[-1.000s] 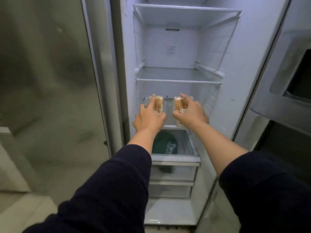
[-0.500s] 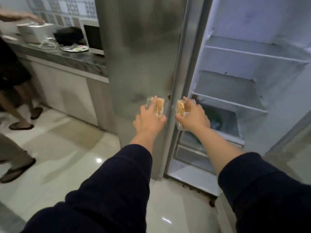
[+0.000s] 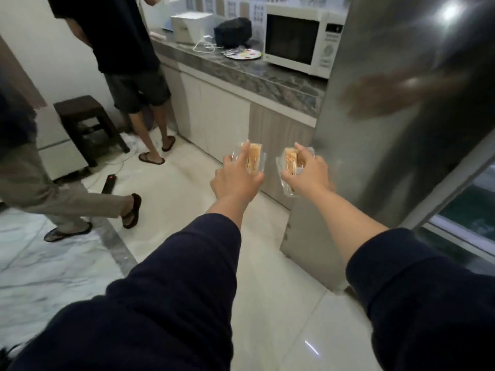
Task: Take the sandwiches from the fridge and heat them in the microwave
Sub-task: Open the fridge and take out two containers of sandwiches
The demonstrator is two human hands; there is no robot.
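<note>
I hold two sandwiches in clear plastic packs out in front of me over the floor. My left hand [image 3: 235, 180] grips the left sandwich [image 3: 254, 156]; my right hand [image 3: 308, 174] grips the right sandwich [image 3: 290, 163]. The white microwave [image 3: 300, 40] stands on the grey stone counter [image 3: 241, 73] at the top centre, its door closed. The steel fridge door [image 3: 396, 116] fills the right side, and a strip of the open fridge interior [image 3: 471, 210] shows at the far right.
Two people stand at the left: one in dark shorts [image 3: 126, 62] by the counter, one in grey trousers [image 3: 48, 188] nearer me. A dark stool [image 3: 83, 121], a power strip [image 3: 109, 183] on the floor, a patterned plate [image 3: 242, 54], a black bag [image 3: 233, 32].
My view has swung left from the fridge interior to the kitchen counter and microwave. Both hands carried the sandwiches out of the fridge and still hold them.
</note>
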